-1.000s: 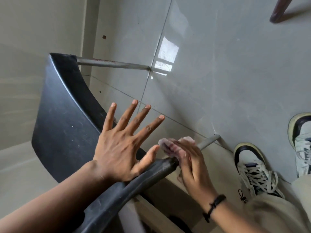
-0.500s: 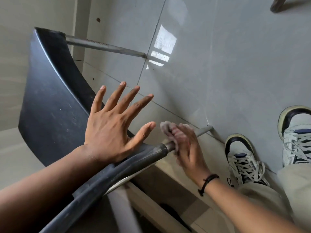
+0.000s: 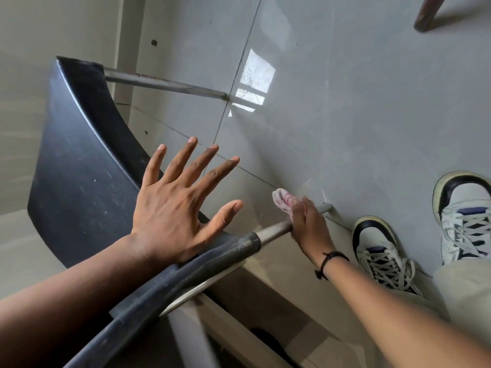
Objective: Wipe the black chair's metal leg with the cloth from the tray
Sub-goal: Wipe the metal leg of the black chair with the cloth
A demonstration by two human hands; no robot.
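Soft daylight; window glare on floor tiles point(image 3: 255, 83); wide-angle edge distortion.

- The right hand point(image 3: 309, 224), clutching the pinkish cloth point(image 3: 283, 200), has slid down the metal leg point(image 3: 273, 233) toward its foot; a second ago it sat against the black sleeve point(image 3: 239, 248) of the chair
- A bare stretch of leg now shows between sleeve and hand

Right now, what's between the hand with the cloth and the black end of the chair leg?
A bare stretch of metal leg in the head view, between the right hand and black sleeve.
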